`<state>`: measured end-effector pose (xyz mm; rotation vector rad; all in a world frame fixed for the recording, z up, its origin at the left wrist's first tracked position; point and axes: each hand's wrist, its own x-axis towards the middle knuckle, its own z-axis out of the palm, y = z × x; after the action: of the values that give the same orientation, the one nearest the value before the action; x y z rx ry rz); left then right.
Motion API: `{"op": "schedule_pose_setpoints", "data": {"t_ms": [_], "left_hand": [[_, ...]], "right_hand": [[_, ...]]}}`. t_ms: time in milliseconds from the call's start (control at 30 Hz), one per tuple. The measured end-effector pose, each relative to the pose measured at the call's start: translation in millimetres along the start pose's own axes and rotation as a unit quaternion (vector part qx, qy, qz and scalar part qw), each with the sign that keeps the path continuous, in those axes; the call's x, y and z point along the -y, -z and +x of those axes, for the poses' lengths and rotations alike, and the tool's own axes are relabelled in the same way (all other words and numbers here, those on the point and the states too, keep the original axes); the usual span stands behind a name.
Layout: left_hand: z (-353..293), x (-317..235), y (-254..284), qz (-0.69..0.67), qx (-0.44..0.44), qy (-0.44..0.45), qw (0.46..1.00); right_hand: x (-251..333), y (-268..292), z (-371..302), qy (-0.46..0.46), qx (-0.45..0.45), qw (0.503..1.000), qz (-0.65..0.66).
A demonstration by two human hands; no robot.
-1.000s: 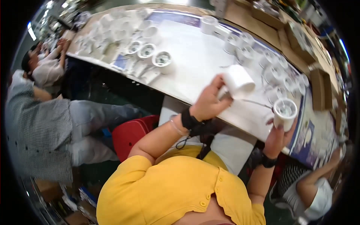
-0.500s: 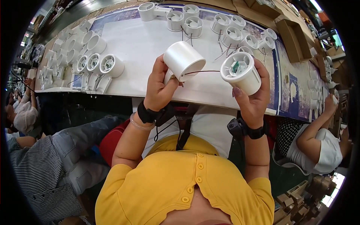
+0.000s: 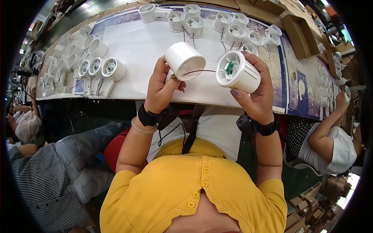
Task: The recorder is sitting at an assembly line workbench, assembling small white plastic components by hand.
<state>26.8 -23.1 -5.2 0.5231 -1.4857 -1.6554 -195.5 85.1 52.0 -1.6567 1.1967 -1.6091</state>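
My left hand (image 3: 158, 93) is closed around the lower side of a white cylindrical housing (image 3: 182, 56), its open end tilted toward the right and toward me. In my right hand (image 3: 261, 99) is a white fan unit (image 3: 248, 75), gripped between thumb and fingers. Its round end faces left and shows a green circuit board (image 3: 230, 69). A thin dark red wire (image 3: 209, 71) spans the gap between the two parts and runs into the housing's mouth. Both pieces are held above the white work surface (image 3: 136, 46), apart from each other.
Several white fan units (image 3: 195, 25) with trailing wires stand at the far side. White handled housings (image 3: 110, 69) lie in groups on the left. A cardboard box (image 3: 299, 37) sits at the far right. A person in striped clothing (image 3: 44, 186) is at left, another person (image 3: 326, 149) at right.
The housing has turned so its open end shows more inside. The fan unit has tipped over to the left, its circuit-board end now facing the housing. Both hands have shifted slightly left.
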Motion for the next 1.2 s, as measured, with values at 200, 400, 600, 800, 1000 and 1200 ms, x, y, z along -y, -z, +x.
{"op": "schedule_pose_setpoints", "data": {"t_ms": [200, 400, 600, 800, 1000, 1200], "left_hand": [[-2, 0, 3, 0.006, 0.005, 0.016, 1.0], [0, 0, -2, 0.019, 0.003, 0.027, 0.999], [1, 1, 5, -0.054, 0.021, 0.048, 0.997], [1, -5, 4, -0.069, 0.044, 0.056, 0.995], [3, -9, -15, -0.125, 0.02, 0.07, 0.989], [4, 5, -24, -0.071, 0.004, 0.061, 0.996]], "right_hand": [[5, 10, 5, 0.0, 0.058, 0.996, -0.066], [3, 4, 9, 0.02, 0.1, 0.992, -0.075], [0, 8, 5, -0.026, 0.095, 0.995, 0.013], [1, 10, 17, 0.021, 0.15, 0.987, -0.046], [-11, -23, 5, -0.013, 0.098, 0.995, -0.002], [-28, -35, -7, -0.081, -0.021, 0.997, 0.003]]}}
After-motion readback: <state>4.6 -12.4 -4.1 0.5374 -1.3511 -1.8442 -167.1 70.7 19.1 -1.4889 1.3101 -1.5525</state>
